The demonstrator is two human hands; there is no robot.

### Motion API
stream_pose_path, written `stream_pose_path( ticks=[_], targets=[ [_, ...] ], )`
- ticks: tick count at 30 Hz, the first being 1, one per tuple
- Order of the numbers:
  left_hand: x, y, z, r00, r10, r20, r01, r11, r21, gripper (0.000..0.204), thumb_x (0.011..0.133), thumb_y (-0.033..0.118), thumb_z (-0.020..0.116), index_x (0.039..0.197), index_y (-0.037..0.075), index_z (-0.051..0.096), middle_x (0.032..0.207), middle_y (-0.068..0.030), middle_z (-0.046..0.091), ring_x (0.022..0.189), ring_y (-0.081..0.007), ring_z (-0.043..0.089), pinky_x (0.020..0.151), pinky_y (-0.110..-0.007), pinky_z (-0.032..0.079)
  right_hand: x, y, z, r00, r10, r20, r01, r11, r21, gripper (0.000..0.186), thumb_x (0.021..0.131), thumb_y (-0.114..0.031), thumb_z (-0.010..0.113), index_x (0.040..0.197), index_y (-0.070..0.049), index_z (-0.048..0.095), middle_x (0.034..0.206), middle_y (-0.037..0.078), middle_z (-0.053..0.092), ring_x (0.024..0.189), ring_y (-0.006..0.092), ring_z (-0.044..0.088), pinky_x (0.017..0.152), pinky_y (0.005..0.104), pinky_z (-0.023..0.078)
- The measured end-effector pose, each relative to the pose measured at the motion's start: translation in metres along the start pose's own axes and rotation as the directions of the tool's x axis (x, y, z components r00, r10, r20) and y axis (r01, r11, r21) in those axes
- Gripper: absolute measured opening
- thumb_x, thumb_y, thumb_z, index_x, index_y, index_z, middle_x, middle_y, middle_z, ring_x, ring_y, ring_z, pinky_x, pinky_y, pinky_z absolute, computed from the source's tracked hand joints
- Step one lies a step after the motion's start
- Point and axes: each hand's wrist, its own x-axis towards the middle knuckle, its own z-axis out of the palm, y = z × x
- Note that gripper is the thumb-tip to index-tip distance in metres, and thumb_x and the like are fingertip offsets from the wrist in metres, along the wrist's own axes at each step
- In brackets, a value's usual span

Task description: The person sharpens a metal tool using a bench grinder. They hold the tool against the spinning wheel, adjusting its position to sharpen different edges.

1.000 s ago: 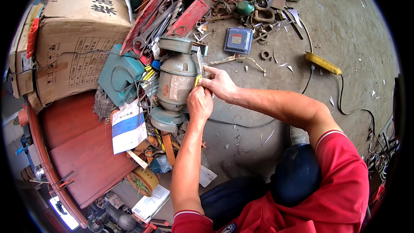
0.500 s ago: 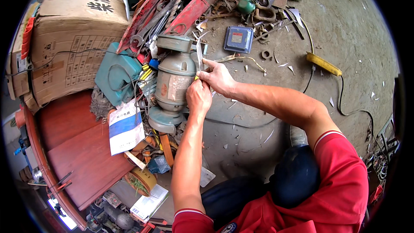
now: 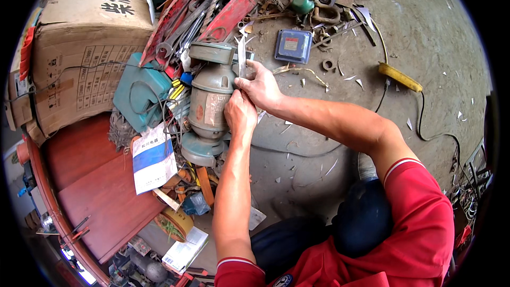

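One pale strip [image 3: 241, 56] juts from between fingers [image 3: 252, 67] of the right hand [image 3: 265, 90].

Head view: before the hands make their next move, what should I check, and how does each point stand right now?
1. Thin pale strip held: ok, the thumb and fingers of the right hand are at its lower end.
2. Left hand grip: cannot tell, its fingers are curled close under the right hand and hide what they hold.
3. Strip apart from the grey-green machine: cannot tell, it stands close beside it in this view.
4. Hands gloved: not ok, both are bare.
5. Floor tidy: not ok, pale scraps are scattered on it.
6. Yellow block on the cord away from the hands: ok, it lies well to their right.
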Motion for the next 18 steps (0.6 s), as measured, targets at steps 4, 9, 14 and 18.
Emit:
stream_pose_path(
  ticks=[4, 9, 14, 18],
  targets=[
    [0.01, 0.007, 0.005, 0.996, -0.085, 0.037, 0.085, 0.996, 0.004, 0.048, 0.103, 0.036, 0.047, 0.09, -0.006, 0.067, 0.089, -0.0339, 0.067, 0.09, -0.0533, 0.064, 0.079, -0.059, 0.049, 0.009, 0.0, 0.0, 0.998, -0.002, -0.069, 0.002, 1.0, 0.0, 0.07, 0.087, -0.015, 0.078, 0.144, 0.009, 0.043, 0.094, 0.016, 0.073, 0.084, 0.0185, 0.07, 0.075, 0.0321, 0.057],
    [0.014, 0.003, 0.015, 0.985, -0.173, -0.02, 0.167, 0.972, -0.163, 0.05, 0.102, 0.039, 0.05, 0.086, -0.005, 0.069, 0.085, -0.0325, 0.067, 0.085, -0.052, 0.065, 0.074, -0.055, 0.049, 0.015, -0.007, -0.001, 0.994, 0.075, -0.078, -0.079, 0.995, -0.052, 0.072, 0.082, -0.023, 0.081, 0.142, 0.002, 0.05, 0.102, 0.019, 0.074, 0.098, 0.0273, 0.072, 0.09, 0.0389, 0.055],
    [0.014, 0.012, 0.016, 0.977, -0.207, -0.049, 0.193, 0.959, -0.208, 0.048, 0.101, 0.038, 0.052, 0.086, -0.005, 0.07, 0.082, -0.03, 0.068, 0.081, -0.0506, 0.065, 0.072, -0.053, 0.049, 0.019, -0.011, -0.001, 0.993, 0.094, -0.073, -0.097, 0.995, -0.034, 0.071, 0.081, -0.022, 0.081, 0.14, 0.002, 0.052, 0.11, 0.022, 0.073, 0.102, 0.0284, 0.072, 0.093, 0.0386, 0.054],
    [0.016, 0.009, 0.018, 0.978, -0.202, -0.056, 0.186, 0.959, -0.213, 0.048, 0.1, 0.038, 0.052, 0.086, -0.005, 0.07, 0.081, -0.0294, 0.068, 0.081, -0.0498, 0.066, 0.072, -0.054, 0.049, 0.018, -0.015, -0.002, 0.991, 0.099, -0.085, -0.106, 0.992, -0.072, 0.069, 0.08, -0.024, 0.081, 0.139, 0.001, 0.054, 0.112, 0.022, 0.072, 0.104, 0.0298, 0.071, 0.094, 0.0387, 0.054]
  ],
)
